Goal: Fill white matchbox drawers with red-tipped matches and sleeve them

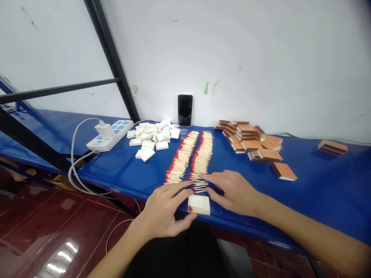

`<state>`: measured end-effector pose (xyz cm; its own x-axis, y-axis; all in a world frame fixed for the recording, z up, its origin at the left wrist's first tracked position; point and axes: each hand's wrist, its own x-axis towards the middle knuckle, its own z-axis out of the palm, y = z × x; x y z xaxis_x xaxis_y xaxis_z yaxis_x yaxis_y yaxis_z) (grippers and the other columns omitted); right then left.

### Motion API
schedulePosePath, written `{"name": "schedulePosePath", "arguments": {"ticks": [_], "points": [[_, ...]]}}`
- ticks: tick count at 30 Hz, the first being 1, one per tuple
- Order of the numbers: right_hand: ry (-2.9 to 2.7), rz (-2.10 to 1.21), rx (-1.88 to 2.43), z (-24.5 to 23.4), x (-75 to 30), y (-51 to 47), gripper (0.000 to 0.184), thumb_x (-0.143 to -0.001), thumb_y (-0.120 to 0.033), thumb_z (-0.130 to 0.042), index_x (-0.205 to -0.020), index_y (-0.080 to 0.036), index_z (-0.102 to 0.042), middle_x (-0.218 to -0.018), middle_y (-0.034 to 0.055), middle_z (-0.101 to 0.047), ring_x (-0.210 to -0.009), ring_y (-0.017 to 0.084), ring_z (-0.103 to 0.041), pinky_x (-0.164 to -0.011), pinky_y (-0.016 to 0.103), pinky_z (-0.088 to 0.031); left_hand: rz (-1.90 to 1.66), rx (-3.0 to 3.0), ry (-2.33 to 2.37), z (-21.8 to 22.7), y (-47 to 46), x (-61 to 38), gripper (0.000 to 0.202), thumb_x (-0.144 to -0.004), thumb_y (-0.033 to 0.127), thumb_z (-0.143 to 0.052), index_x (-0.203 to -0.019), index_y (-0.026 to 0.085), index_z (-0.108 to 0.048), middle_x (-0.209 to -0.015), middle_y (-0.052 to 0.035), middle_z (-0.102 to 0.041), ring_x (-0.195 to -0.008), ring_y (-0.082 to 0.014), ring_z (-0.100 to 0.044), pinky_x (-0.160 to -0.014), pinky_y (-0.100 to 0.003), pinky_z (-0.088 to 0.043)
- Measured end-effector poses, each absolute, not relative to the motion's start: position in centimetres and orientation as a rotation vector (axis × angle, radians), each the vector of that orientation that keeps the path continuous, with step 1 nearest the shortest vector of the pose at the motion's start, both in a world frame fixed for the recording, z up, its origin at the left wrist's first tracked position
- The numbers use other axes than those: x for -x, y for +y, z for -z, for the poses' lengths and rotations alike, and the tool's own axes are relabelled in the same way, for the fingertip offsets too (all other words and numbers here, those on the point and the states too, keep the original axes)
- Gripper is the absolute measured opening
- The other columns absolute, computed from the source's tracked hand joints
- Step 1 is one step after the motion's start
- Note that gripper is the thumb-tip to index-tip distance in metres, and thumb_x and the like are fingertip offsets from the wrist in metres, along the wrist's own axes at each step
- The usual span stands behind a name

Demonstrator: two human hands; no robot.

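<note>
Matches (199, 185), a small loose batch, right at the centre of the action on the blue bench (319, 185), lying flat between two sets of fingertips! Red heads towards the left, pale bare ends towards the right.

Left hand (162, 210): in from the lower left, back of the hand uppermost, index and middle fingers stretched long towards the red heads, tips at or just beside them. Thumb swung wide below, by the near left corner of a white inner tray (199, 201). Grip apart on this side, with a broad gap between thumb and fingers.

Over to the right hand (232, 189): forearm slanting in from the lower right, index finger pointing across to the near end of the right row of matches (202, 152), thumb lower down beside the bare ends of the loose batch. Other fingers bent, partly hidden. Grip apart here too, space between thumb and index fingertip; exact contact with the sticks impossible to tell.

Tray at the front edge of the bench, just below the loose batch, with matches along its near side. Farther back, a left row of matches (182, 158) beside the right one, blue strip between. White trays (156, 134) heaped beyond to the left, orange matchbox covers (246, 141) to the right, smartphone (185, 110) upright against the wall (275, 58).
</note>
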<state>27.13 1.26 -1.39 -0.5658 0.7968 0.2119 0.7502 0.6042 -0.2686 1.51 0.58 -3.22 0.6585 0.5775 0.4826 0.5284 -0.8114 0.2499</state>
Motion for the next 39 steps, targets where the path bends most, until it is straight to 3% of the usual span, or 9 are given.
{"name": "schedulePosePath", "arguments": {"ticks": [6,21,33,39], "points": [[-2.509,-0.218,1.259,1.57,-27.16,1.28,0.04,-0.1,-0.03,-0.047,-0.137,-0.022,-0.057,-0.107,0.0067,-0.074,-0.092,0.023,-0.069,-0.079,0.035,-0.043,-0.787,-2.784,0.936,3.05,0.56,-1.42,0.036,-0.085,0.041,-0.065,-0.117,0.023,-0.062,-0.138,-0.0089,-0.064,-0.113,-0.029,-0.069,-0.089,-0.042,-0.059],[-2.592,-0.198,1.204,0.96,-27.11,1.22,0.033,-0.101,-0.03,-0.047,-0.129,-0.024,-0.063,-0.09,0.0033,-0.07,-0.081,0.02,-0.065,-0.07,0.031,-0.036,-0.804,-2.789,0.928,3.25,0.56,-1.41,0.036,-0.086,0.041,-0.066,-0.118,0.023,-0.061,-0.136,-0.0086,-0.065,-0.113,-0.0289,-0.069,-0.09,-0.043,-0.058],[-2.577,-0.238,1.178,1.06,-27.19,1.34,0.032,-0.101,-0.029,-0.048,-0.13,-0.025,-0.063,-0.091,0.0028,-0.07,-0.081,0.02,-0.065,-0.07,0.031,-0.034,-0.814,-2.785,0.921,3.19,0.54,-1.47,0.036,-0.086,0.04,-0.065,-0.118,0.023,-0.062,-0.136,-0.0087,-0.065,-0.112,-0.0289,-0.069,-0.089,-0.043,-0.058],[-2.571,-0.287,1.143,0.9,-27.17,1.37,0.027,-0.101,-0.028,-0.048,-0.12,-0.026,-0.068,-0.09,0.0009,-0.072,-0.081,0.018,-0.065,-0.07,0.031,-0.035,-0.81,-2.785,0.921,3.38,0.59,-1.38,0.037,-0.086,0.04,-0.066,-0.119,0.024,-0.061,-0.137,-0.0082,-0.065,-0.113,-0.0287,-0.069,-0.089,-0.043,-0.058]]}}
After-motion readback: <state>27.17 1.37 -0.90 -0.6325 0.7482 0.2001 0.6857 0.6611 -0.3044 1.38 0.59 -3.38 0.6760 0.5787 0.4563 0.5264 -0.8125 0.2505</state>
